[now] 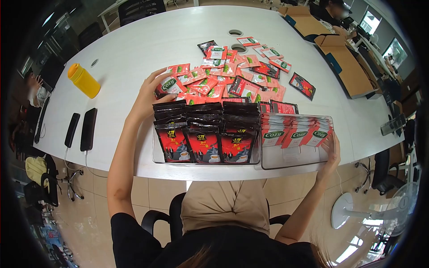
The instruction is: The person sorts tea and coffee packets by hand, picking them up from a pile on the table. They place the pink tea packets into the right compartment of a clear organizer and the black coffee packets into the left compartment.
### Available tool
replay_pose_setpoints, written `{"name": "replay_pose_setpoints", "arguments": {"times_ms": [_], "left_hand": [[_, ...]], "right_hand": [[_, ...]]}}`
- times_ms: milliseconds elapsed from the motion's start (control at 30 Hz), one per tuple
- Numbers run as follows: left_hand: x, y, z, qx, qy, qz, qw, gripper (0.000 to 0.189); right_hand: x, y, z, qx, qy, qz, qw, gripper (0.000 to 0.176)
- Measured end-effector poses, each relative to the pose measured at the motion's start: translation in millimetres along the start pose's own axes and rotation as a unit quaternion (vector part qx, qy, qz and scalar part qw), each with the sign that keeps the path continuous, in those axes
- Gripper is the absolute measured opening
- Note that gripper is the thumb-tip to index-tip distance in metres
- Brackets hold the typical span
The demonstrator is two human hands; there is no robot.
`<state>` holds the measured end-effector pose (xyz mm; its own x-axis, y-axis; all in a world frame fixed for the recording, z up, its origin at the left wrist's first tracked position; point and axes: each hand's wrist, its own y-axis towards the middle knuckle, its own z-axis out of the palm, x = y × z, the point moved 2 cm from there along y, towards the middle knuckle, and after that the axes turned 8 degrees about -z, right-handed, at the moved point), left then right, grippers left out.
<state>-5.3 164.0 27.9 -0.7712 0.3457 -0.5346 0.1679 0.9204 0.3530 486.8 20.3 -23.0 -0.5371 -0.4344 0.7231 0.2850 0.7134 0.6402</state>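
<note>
At the left edge of a loose pile of sachets (223,73), my left hand (151,91) has its thumb and fingers around a red and white Cozy sachet (171,85). My right hand (330,154) grips the right wall of a clear plastic box (295,161). Cozy sachets (296,136) stand in rows toward the back of that box. Beside it, another clear box (206,163) is packed with upright black and red G7 coffee sachets (202,145). Part of my left hand's fingertips is hidden by the sachets.
A yellow bottle (84,80) stands at the left of the white table (147,35). Two dark devices, a phone (88,129) and a slimmer one (72,130), lie there with cables. Open cardboard boxes (346,67) line the right edge. A person (333,13) sits beyond them.
</note>
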Motion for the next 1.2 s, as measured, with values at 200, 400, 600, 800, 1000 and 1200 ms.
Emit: {"name": "replay_pose_setpoints", "arguments": {"times_ms": [200, 400, 600, 800, 1000, 1200], "left_hand": [[-3.7, 29.2, 21.8, 0.069, 0.092, 0.083, 0.99, 0.043], [-4.1, 56.7, 33.5, 0.03, 0.141, 0.124, 0.982, 0.025], [-11.6, 70.9, 29.0, -0.067, 0.114, 0.111, 0.985, 0.034], [-40.4, 81.3, 40.9, -0.015, 0.259, 0.317, 0.912, 0.053], [-40.6, 105.5, 83.8, 0.086, 0.172, 0.322, 0.927, 0.034], [-42.8, 125.4, 97.2, 0.112, 0.232, 0.268, 0.928, 0.029]], "right_hand": [[2.1, -0.4, -0.8, -0.018, -0.004, 0.008, 1.0, 0.1], [6.1, 0.1, 1.1, -0.026, -0.011, 0.015, 0.999, 0.099], [2.6, -1.4, -1.7, -0.014, -0.012, 0.015, 1.0, 0.095], [-0.4, -2.7, -1.9, -0.015, -0.01, 0.017, 1.0, 0.095], [4.4, -1.2, -0.3, -0.04, -0.02, 0.024, 0.999, 0.1], [0.8, -1.9, -1.3, -0.042, -0.015, 0.033, 0.998, 0.103]]}}
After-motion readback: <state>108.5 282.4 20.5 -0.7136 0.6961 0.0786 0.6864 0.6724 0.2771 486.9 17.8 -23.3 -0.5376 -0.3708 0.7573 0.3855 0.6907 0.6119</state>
